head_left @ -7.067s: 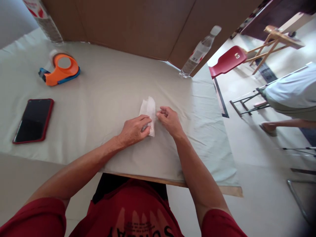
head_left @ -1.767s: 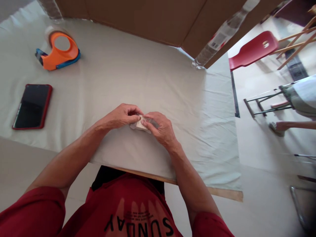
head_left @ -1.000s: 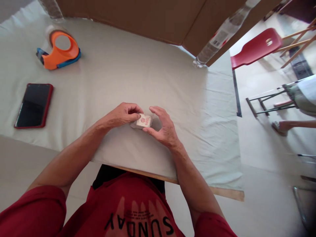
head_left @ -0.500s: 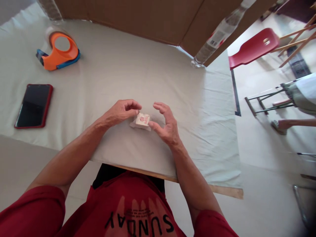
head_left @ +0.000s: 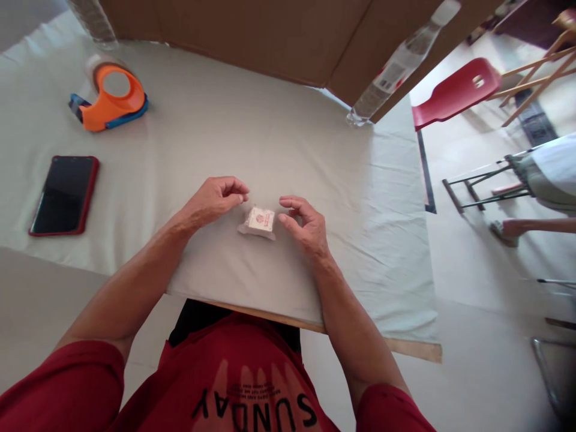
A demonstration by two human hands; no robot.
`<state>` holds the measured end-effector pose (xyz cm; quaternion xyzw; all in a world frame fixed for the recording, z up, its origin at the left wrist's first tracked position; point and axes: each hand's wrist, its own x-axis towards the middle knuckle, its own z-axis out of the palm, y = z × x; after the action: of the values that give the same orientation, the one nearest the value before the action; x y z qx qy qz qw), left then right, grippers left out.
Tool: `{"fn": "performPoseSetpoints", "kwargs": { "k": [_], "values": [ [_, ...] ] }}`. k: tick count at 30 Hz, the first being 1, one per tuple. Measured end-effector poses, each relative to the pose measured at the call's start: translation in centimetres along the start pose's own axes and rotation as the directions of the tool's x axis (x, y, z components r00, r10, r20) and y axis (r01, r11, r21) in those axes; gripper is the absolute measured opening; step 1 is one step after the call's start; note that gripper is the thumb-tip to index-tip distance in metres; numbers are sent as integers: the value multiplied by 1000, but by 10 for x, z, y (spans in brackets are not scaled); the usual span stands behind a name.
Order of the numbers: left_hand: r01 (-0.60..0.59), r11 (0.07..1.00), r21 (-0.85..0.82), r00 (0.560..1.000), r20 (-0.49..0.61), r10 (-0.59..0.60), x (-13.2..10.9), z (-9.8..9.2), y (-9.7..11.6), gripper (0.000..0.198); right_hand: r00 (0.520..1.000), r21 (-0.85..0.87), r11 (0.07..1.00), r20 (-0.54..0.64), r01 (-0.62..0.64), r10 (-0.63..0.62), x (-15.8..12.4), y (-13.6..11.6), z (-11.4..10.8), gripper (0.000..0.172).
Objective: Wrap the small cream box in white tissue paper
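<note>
A small white packet with red print (head_left: 261,220) lies on the pale tablecloth near the table's front edge, its clear wrapper spread at the lower side. Just left of it and slightly above is my left hand (head_left: 218,198), fingers curved and apart, holding nothing. My right hand (head_left: 308,224) rests to the packet's right, thumb and fingers parted with a gap between them and nothing inside. Neither hand touches the packet.
An orange tape dispenser (head_left: 114,99) and a red-cased phone (head_left: 65,195) lie at the left. Cardboard (head_left: 252,36) stands along the back, with a plastic bottle (head_left: 398,69) at its right. Beyond the table are a red chair (head_left: 459,93) and a seated person's leg (head_left: 540,228).
Both hands have drawn away from the packet, the left one to the left and the right one slightly right. The packet lies in about the same place.
</note>
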<state>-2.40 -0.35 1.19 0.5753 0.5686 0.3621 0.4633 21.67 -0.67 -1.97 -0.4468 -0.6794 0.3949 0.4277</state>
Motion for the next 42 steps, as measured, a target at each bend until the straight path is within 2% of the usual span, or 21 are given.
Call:
{"fn": "performPoseSetpoints", "kwargs": {
  "k": [6,9,13,17,19,25,31,37,42],
  "values": [
    [-41,997,67,998,43,38,1,0,0,25,997,-66,996,51,57,-54,3,-11,3,24],
    [-47,995,91,997,68,40,1,0,1,27,992,-130,990,115,61,-46,9,-20,2,31],
    [-41,994,101,995,93,32,-1,2,3,30,969,-215,976,233,-26,77,21,-28,0,40],
    [-47,994,102,994,102,37,-1,3,4,31,940,-249,964,295,-96,170,33,-33,4,23],
    [-56,995,84,993,104,47,-1,4,3,30,938,-225,966,289,-130,194,35,-34,8,15],
    [-43,997,58,993,115,36,1,6,2,30,961,-89,975,169,-204,217,35,-29,17,21],
    [-43,999,-25,990,134,46,0,10,2,34,981,-9,983,53,-184,184,37,-20,17,23],
    [25,983,-183,974,228,18,-3,14,4,30,992,-19,992,11,-123,123,45,-25,19,25],
    [72,962,-265,955,297,11,-5,15,4,26,999,-61,997,2,-43,43,68,-27,19,31]
  ]
}}
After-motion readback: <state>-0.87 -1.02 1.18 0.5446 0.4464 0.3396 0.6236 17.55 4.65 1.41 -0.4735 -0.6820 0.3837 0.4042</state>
